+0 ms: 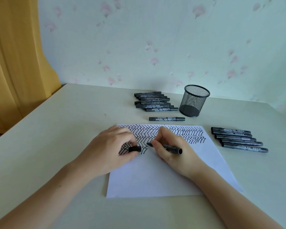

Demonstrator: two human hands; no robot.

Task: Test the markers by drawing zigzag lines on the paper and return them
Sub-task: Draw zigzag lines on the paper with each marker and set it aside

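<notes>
A white sheet of paper lies in front of me, its upper part filled with rows of black zigzag lines. My right hand grips an uncapped black marker with its tip pointing left, just above the paper beside the lowest zigzag. My left hand rests on the paper's left part and pinches the marker's black cap between thumb and fingers. The cap's opening faces the marker tip, a short gap apart.
A black mesh pen cup stands at the back. Left of it lies a pile of several black markers, with one single marker nearer. Another row of several markers lies right of the paper. A wall runs behind the table.
</notes>
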